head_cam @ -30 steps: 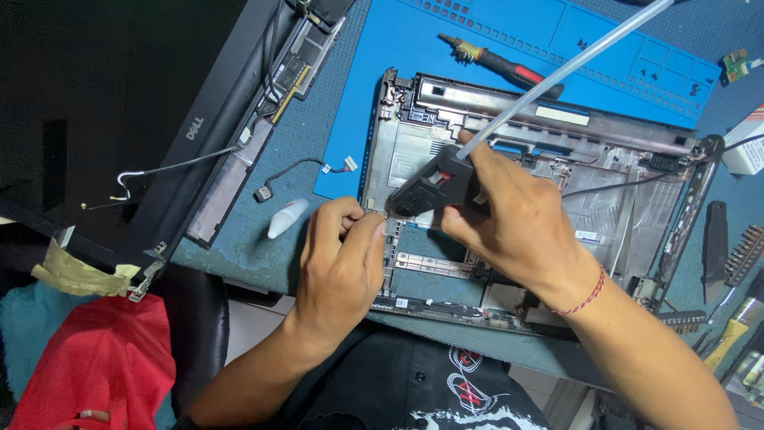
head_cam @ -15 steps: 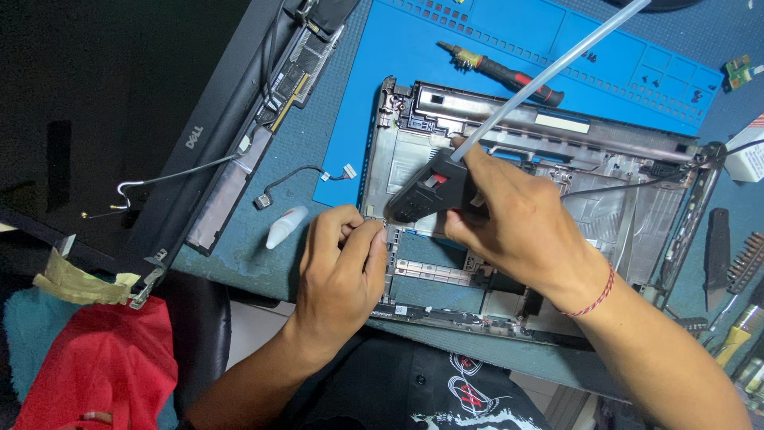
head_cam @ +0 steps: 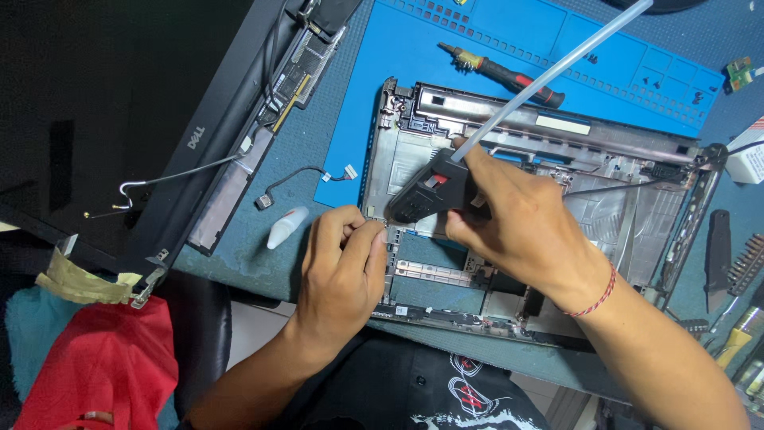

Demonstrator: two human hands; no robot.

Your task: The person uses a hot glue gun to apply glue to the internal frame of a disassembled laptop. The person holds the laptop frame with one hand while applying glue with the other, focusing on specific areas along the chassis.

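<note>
Head view: the right hand (head_cam: pixel 517 227) gripped a black glue gun (head_cam: pixel 434 187), its clear glue stick (head_cam: pixel 549 76) slanting up to the right, with the nozzle pointed at the left edge of an opened laptop base (head_cam: pixel 605 207) lying partly on a blue mat (head_cam: pixel 477 32). The left hand (head_cam: pixel 342 263) was closed in a pinch on that same edge, fingertips just beside the nozzle; whether it held a small part could not be told. Likely risks: hot glue reaching the fingertips, since they sat so near the tip, or the pinched spot shifting if the pressure eased. A red-handled screwdriver (head_cam: pixel 501 73) lay on the mat, well apart.
</note>
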